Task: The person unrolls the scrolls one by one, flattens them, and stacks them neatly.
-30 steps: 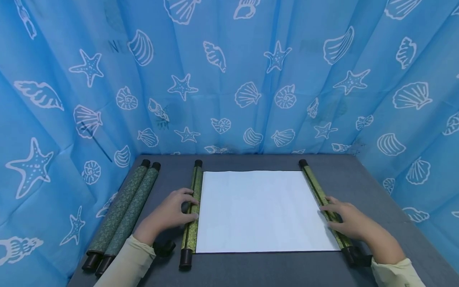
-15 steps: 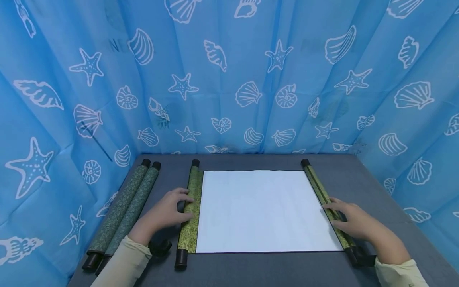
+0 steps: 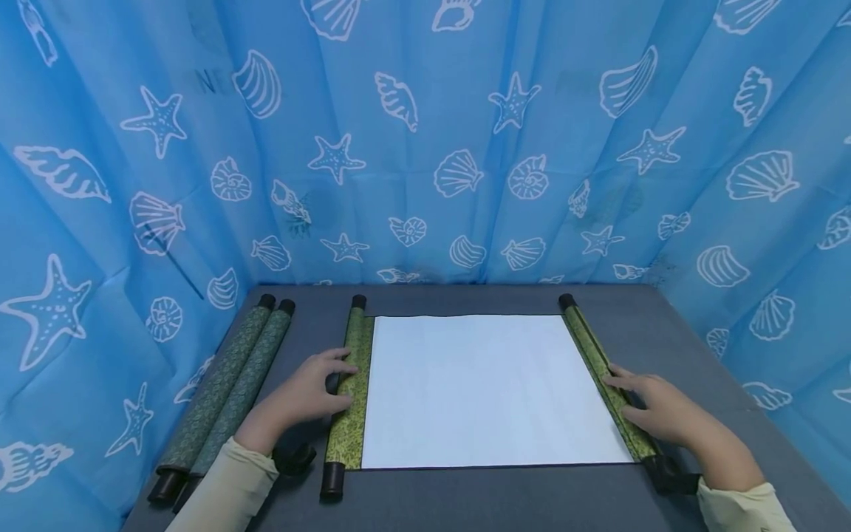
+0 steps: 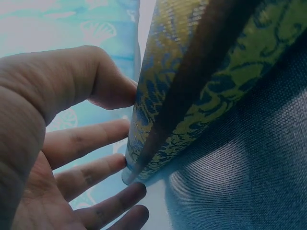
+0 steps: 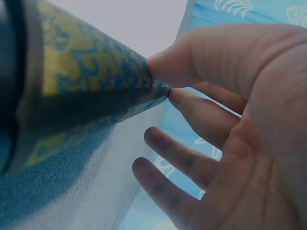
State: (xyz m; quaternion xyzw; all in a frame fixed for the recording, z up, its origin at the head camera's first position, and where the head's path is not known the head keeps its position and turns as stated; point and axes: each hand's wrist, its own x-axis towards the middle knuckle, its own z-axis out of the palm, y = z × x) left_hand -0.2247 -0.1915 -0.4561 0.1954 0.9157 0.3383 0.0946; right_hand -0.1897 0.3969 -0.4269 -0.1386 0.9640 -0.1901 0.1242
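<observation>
Blue curtain (image 3: 425,140) printed with white shells and starfish hangs round the scene from nine o'clock through twelve to three. Below it lies a dark grey table (image 3: 505,502). At the table's middle an open scroll is spread flat, its white sheet (image 3: 492,391) bordered by a green patterned roller (image 3: 347,399) at nine o'clock and a second green roller (image 3: 601,377) at three o'clock, both with black end caps. Further out at nine o'clock, against the curtain, two rolled scrolls (image 3: 226,391) lie side by side, touching.

At the nine o'clock roller the left hand (image 3: 302,399) rests; in the left wrist view its thumb (image 4: 103,84) and fingertips touch the roll, the fingers only slightly bent, not closed round it. At the three o'clock roller the right hand (image 3: 654,406) lies; the right wrist view shows its thumb tip (image 5: 165,69) and one finger (image 5: 192,108) pressing the roll, the other fingers spread loose. Pale sleeves (image 3: 226,488) cover both forearms.
</observation>
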